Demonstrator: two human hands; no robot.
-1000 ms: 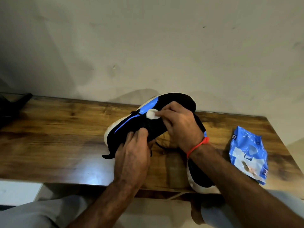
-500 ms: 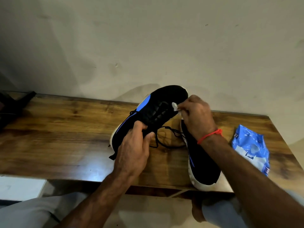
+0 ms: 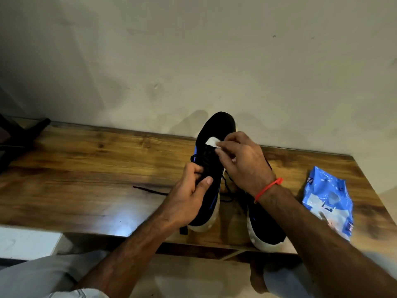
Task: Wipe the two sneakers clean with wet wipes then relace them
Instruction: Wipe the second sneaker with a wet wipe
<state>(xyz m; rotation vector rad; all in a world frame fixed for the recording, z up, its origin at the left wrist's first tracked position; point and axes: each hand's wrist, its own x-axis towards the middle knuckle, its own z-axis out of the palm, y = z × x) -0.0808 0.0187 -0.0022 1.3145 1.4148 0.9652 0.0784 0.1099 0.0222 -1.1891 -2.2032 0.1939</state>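
Presently on a wooden table [image 3: 90, 168] set against a plain wall [image 3: 193, 61]: one blue-and-white wet-wipe pack [image 3: 327, 201], lying flat well to the right of both hands, near the table's right edge; one dark object [image 3: 19, 134] at the far left edge, kind not clear.

Held sneaker [image 3: 211, 168]: black upper, blue side panel, white sole. Long axis runs away from the person, toe toward the wall and raised, heel nearest the body and low over the table's front part. The left hand [image 3: 189, 201] grips it at the collar, thumb curled over the opening, fingers wrapped on the far side. The right hand [image 3: 242, 162] pinches a small white wet wipe [image 3: 212, 143] between fingertips and presses it on the upper just ahead of the lacing, beyond the left hand's grip. A red thread band [image 3: 268, 189] circles the right wrist.

Second sneaker [image 3: 266, 231]: same colours, lying on the table under the right forearm, which hides most of it; white sole end points toward the person at the front edge.

Loose black lace [image 3: 150, 191]: trails on the table to the left of the gripped heel; further loops lie between the two shoes
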